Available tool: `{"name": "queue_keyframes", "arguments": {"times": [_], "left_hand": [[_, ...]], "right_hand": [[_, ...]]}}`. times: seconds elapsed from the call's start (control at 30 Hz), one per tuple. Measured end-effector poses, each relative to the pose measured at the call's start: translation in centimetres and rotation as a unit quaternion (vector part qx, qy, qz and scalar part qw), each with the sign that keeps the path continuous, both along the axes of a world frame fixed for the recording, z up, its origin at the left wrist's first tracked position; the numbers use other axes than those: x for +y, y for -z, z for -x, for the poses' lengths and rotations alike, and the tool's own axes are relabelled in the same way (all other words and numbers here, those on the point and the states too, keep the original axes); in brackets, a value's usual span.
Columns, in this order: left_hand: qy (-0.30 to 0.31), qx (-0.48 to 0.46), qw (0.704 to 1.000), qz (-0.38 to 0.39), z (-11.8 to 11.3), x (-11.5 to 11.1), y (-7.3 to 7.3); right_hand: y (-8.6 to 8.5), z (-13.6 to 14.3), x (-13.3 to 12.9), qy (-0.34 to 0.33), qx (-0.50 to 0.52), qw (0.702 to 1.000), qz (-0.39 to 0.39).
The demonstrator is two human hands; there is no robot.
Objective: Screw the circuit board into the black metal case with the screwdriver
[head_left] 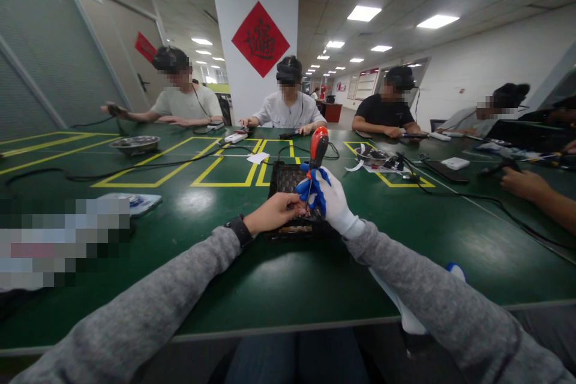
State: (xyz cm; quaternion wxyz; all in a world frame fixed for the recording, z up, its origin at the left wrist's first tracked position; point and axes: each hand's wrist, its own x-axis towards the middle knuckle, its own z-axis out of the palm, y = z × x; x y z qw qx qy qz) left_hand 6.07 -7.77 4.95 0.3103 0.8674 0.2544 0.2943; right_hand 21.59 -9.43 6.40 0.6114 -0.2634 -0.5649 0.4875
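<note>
A screwdriver (319,147) with a red and black handle stands nearly upright, its thin shaft pointing down. My right hand (335,201), in a white glove with blue fingers, is closed around it. My left hand (281,211) is bare, with a black band at the wrist. Its fingers are pinched together close to the lower shaft; what they hold is too small and hidden to name. Both hands are over an open black case (276,181) with a textured interior. The screwdriver's tip is hidden among the fingers.
Yellow tape rectangles mark the green table (202,288). A white and blue glove (455,270) lies beyond my right forearm. Metal bowls (135,144) and black cables rest farther back. Several people sit across the table; another person's hand (524,183) reaches in from the right.
</note>
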Motion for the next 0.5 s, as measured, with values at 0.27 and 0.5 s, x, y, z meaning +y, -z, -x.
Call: {"name": "queue_keyframes", "arguments": {"times": [0.27, 0.5], "left_hand": [[0.004, -0.009, 1.000, 0.000, 0.01, -0.09, -0.08], [0.017, -0.001, 1.000, 0.006, 0.06, 0.11, 0.14]], "right_hand": [[-0.10, 0.17, -0.11, 0.022, -0.005, 1.000, -0.006], [-0.12, 0.14, -0.24, 0.020, -0.027, 0.999, -0.013]]}}
